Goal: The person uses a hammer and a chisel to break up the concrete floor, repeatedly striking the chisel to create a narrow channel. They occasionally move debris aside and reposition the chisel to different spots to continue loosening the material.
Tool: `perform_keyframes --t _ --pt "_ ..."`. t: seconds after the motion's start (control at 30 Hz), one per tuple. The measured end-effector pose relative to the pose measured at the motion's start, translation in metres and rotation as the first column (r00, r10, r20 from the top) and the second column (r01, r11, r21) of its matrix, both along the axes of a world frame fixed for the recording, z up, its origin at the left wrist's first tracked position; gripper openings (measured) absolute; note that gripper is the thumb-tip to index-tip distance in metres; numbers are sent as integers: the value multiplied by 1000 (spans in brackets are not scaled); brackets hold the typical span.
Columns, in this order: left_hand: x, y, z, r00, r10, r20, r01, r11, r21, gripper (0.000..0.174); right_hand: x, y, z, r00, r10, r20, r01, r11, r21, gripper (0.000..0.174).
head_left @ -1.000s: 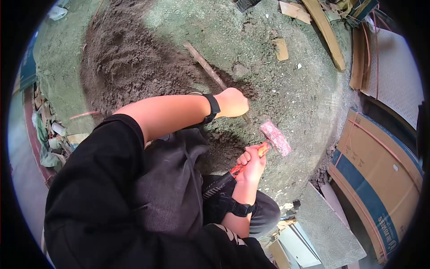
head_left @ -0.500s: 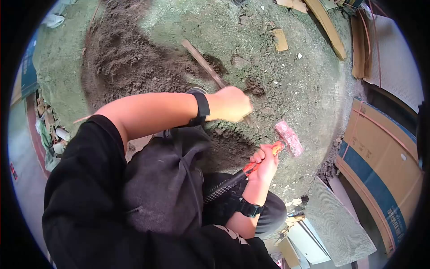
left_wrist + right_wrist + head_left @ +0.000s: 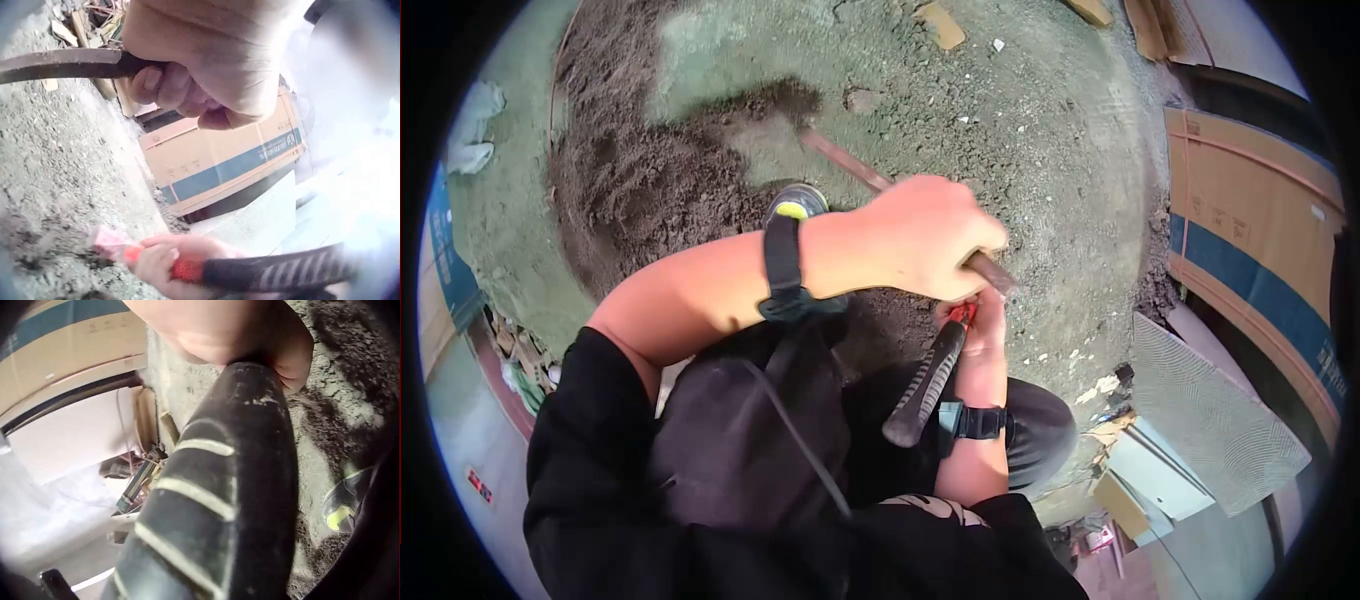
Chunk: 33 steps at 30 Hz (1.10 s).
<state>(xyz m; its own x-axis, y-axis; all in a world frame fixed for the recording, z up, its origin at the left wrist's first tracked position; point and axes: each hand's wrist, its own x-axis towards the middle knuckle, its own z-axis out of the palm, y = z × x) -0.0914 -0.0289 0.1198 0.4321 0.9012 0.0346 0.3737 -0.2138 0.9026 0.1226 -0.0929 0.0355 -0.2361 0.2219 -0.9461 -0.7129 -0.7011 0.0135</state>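
My left hand (image 3: 935, 235) grips a long, rusty metal bar (image 3: 845, 162) in the head view. One end of the bar sticks out past the fist, and the other points toward the dark soil. Close below it, my right hand (image 3: 986, 328) holds a hammer by its handle (image 3: 925, 388), black with pale grooves and red near the hand. From the head camera, the hammer's head is hidden behind the left hand. In the left wrist view the pinkish hammer head (image 3: 109, 241) shows beyond the right fingers. The striped handle (image 3: 215, 481) fills much of the right wrist view.
Loose dark soil (image 3: 625, 190) lies heaped on the rough ground (image 3: 1060, 190) at the left. A shoe (image 3: 798, 203) stands beside it. Along the right are a large cardboard box (image 3: 1250, 220) and a grey ridged tile (image 3: 1210, 410). White panels (image 3: 1160, 475) lie below the tile.
My left hand has lifted the bar and moved it right, over the right hand. The hammer's head has gone out of sight behind it. The head view has shifted, bringing a shoe into sight.
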Motion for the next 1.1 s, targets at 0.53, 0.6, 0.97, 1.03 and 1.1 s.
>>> perform_keyframes --t 0.53,0.6,0.97,1.03,1.1 --pt "109 8 13 808 -313 499 339 940 40 16 37 -20 6 952 226 207 -225 974 -33 17" --pt "114 8 9 821 -369 436 389 920 47 16 40 -19 5 953 222 205 -219 975 -40 18" --pt "103 16 12 739 -644 199 661 749 -33 15 46 -33 -33 980 38 198 -42 999 16 26" --pt "113 12 3 755 -647 107 654 754 -52 13 33 -23 5 963 93 254 -53 986 -159 25" --pt "130 -5 -11 766 -641 53 643 766 -15 16 36 -39 3 779 247 576 -461 849 259 11"
